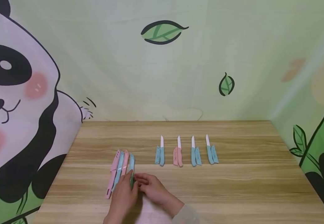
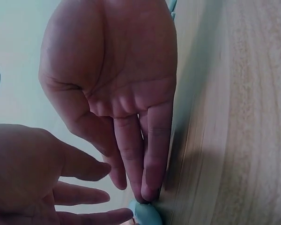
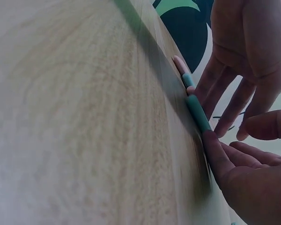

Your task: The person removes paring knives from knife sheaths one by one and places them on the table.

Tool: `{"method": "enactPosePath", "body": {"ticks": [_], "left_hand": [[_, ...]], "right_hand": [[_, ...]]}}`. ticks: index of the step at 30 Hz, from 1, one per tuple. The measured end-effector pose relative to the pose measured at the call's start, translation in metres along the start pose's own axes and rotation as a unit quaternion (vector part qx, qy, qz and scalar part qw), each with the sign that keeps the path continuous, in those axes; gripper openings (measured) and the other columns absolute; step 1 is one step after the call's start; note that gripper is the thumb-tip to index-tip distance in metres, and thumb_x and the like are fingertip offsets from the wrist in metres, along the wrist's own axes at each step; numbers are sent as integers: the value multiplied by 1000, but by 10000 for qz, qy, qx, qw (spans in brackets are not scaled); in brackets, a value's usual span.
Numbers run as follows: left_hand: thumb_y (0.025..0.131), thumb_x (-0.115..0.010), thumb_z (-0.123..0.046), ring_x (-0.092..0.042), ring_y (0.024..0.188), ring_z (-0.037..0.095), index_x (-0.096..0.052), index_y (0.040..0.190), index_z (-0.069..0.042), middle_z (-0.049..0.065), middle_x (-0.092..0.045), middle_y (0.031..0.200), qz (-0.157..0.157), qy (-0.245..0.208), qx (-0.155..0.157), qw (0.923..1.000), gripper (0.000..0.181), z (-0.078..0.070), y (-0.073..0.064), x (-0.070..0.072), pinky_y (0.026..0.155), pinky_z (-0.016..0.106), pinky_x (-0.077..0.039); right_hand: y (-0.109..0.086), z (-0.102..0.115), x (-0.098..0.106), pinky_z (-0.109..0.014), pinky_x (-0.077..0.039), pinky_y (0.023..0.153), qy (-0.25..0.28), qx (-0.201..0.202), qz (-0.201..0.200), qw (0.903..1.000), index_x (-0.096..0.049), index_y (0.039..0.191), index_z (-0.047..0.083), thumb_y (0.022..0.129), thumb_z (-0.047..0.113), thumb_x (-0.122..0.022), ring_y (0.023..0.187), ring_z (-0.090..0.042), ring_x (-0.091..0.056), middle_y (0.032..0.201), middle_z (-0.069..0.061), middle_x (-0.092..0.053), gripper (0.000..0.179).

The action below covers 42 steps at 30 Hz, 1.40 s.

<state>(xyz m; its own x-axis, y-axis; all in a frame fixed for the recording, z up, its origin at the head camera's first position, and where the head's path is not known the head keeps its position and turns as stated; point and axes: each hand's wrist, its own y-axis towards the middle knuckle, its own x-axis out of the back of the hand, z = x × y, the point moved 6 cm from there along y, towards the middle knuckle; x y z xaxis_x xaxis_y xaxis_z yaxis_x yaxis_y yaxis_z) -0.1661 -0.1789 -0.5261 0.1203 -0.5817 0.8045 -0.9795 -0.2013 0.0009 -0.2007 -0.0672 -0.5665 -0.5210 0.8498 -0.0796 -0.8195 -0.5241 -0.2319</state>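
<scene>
On the left of the table, my left hand (image 1: 124,194) lies over a row of sheathed knives, its fingers stretched forward. My right hand (image 1: 153,189) is beside the row, fingertips at the handle of its rightmost knife, a blue one (image 1: 132,158). In the right wrist view, those fingertips touch the blue handle (image 3: 197,112), and the left fingers point down beside it. The row also has a pink knife (image 1: 111,180) at its left end, a blue knife (image 1: 120,163) and another pink knife (image 1: 125,161). The hands partly hide the handles.
Farther right stand several unsheathed knives with pale blades, each beside its sheath: a blue knife (image 1: 162,152), a pink knife (image 1: 179,152) and blue knives (image 1: 193,152) rightward. The wooden table (image 1: 234,193) meets a panda-print backdrop (image 1: 117,62) behind.
</scene>
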Motion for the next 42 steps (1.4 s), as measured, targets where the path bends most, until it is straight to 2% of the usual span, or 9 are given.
{"method": "enactPosePath", "body": {"ticks": [8, 15, 19, 26, 30, 34, 38, 42], "left_hand": [[93, -68, -5, -65, 110, 40, -55, 143, 5, 29, -62, 127, -91, -20, -31, 10000, 52, 0, 5, 2, 89, 58, -55], [89, -70, 2, -66, 104, 36, -56, 142, 5, 24, -68, 116, -28, -143, 77, 9999, 55, 6, 10, 0, 91, 56, -54], [88, -70, 3, -66, 108, 37, -55, 144, 3, 23, -70, 117, 116, -287, 186, 9993, 58, 9, 12, -2, 94, 56, -55], [87, -70, 4, -65, 113, 37, -52, 147, 1, 23, -67, 123, 183, -577, 342, 9976, 63, 11, 13, 0, 97, 56, -54], [86, -73, 3, -68, 103, 29, -48, 151, 1, 19, -70, 118, 99, -800, 320, 9962, 69, 11, 12, 0, 89, 48, -57], [87, -75, 0, -67, 96, 21, -42, 156, -3, 14, -69, 115, 61, -956, 318, 9949, 77, 11, 13, -2, 80, 36, -56], [87, -75, 0, -66, 95, 20, -37, 158, -3, 14, -66, 116, 164, -1191, 355, 9921, 81, 8, 13, -4, 76, 29, -54], [88, -75, 1, -67, 96, 21, -39, 156, 1, 16, -64, 117, 264, -1508, 387, 9875, 77, 6, 13, -7, 73, 25, -55]], "right_hand": [[-1, -3, 4, -35, -56, 104, 597, -85, 3, 9982, -52, 144, -8, 92, -8, -61, 127, -32, -66, 142, -26, -61, 53], [-1, -8, 6, -33, -60, 98, 1145, -184, -8, 9933, -51, 144, -9, 91, -10, -61, 124, -35, -67, 143, -28, -59, 54], [-2, -9, 7, -33, -60, 97, 1238, -252, 0, 9920, -53, 144, -8, 91, -10, -61, 123, -33, -68, 143, -27, -60, 53], [-6, -5, 10, -33, -59, 99, 1190, -213, -24, 9927, -55, 142, -8, 92, -9, -61, 120, -28, -69, 142, -27, -61, 50], [-8, -4, 12, -33, -60, 98, 1251, -213, -109, 9919, -56, 141, -7, 91, -8, -61, 118, -26, -70, 141, -26, -62, 51], [-10, -4, 14, -35, -61, 97, 1480, -210, -162, 9886, -55, 143, -7, 91, -7, -60, 113, -21, -70, 140, -25, -63, 52], [-10, -5, 17, -34, -63, 91, 1537, -220, -236, 9876, -56, 142, -6, 93, -4, -61, 107, -17, -71, 137, -22, -65, 50], [-11, -5, 22, -33, -64, 85, 1501, -219, -329, 9879, -57, 141, -4, 95, -2, -63, 101, -16, -72, 133, -19, -67, 47]]}}
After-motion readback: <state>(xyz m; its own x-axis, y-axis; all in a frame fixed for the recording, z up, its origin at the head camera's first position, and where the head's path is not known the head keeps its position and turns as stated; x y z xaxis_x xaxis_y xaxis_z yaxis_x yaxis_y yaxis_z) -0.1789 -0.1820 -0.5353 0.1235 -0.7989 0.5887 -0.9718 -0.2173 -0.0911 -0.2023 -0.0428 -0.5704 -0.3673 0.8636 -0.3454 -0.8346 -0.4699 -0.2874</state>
